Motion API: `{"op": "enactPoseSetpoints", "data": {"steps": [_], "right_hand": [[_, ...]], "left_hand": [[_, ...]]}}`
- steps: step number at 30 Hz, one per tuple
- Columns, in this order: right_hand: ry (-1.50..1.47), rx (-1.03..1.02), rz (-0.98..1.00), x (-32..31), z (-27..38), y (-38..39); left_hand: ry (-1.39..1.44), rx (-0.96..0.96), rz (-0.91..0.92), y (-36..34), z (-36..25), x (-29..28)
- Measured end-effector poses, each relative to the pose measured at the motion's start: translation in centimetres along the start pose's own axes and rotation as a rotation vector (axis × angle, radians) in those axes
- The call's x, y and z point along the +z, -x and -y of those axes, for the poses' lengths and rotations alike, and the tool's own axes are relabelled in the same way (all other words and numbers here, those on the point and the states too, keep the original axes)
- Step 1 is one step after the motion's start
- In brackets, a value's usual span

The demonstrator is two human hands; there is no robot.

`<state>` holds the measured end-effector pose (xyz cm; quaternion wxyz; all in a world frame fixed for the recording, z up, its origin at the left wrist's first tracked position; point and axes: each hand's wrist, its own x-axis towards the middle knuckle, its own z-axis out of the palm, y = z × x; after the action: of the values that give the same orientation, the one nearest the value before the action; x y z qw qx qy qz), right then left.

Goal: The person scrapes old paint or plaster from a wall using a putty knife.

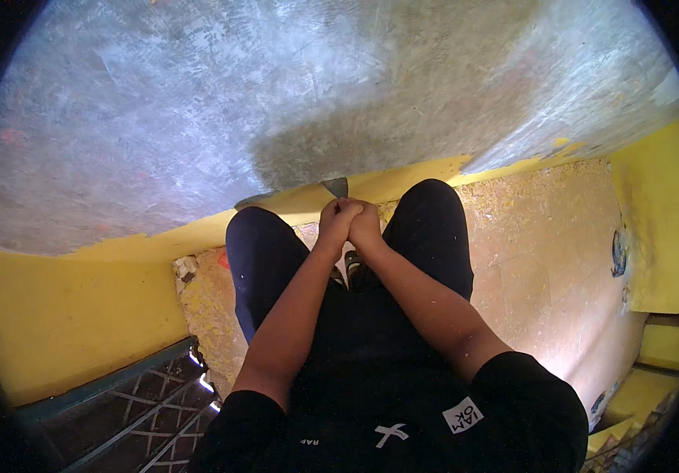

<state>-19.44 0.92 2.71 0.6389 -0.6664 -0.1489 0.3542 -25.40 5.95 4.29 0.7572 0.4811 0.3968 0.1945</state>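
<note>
A paint scraper [337, 188] points away from me, its flat, flared grey blade against the yellow strip low on the wall [308, 87]. My left hand [331, 227] and my right hand [365, 225] are clasped together round its handle, between my raised knees. The fingers hide the handle. Above the blade the wall is a patchy grey with bare, scraped-looking marks. Yellow paint [422, 175] is left in a band along its foot, with a ragged upper edge.
Yellow flakes litter the tan floor [544, 236]. A small pale chunk [186, 268] lies in the left corner beside a red piece [223, 259]. Yellow side walls [71, 315] close in both sides. A dark metal lattice [134, 414] stands at lower left.
</note>
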Motion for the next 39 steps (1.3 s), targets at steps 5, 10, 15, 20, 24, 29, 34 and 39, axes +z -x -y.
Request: {"op": "enactPoseSetpoints", "data": {"steps": [5,10,15,20,24,29,34,39], "right_hand": [[0.219,-0.212,-0.121,1.8,1.0,-1.6],[0.24,-0.051,-0.194,0.5,-4.0,-5.3],[0.472,0.006,-0.319,0.0,-5.6,-6.8],[0.07,-0.002,-0.066,0.1,-1.4,-1.7],[0.029,-0.119,-0.035,-0.5,1.0,0.4],[0.061,-0.113,-0.077,-0.1,2.0,0.7],[0.053,-0.129,-0.081,0.4,1.4,0.2],[0.18,0.063,-0.119,-1.2,-5.0,-4.9]], "left_hand": [[0.194,0.074,0.052,-1.2,-1.3,-0.8],[0.219,-0.088,0.063,-3.5,0.1,0.0],[0.116,-0.196,-0.027,-5.0,1.7,0.4],[0.067,-0.013,-0.015,-2.3,2.1,-0.2],[0.051,0.132,0.0,-0.1,1.0,0.6],[0.035,0.179,0.029,-0.2,0.4,0.5],[0.09,0.091,0.019,-0.8,0.6,0.0],[0.09,-0.242,-0.028,-4.4,1.9,0.8]]}}
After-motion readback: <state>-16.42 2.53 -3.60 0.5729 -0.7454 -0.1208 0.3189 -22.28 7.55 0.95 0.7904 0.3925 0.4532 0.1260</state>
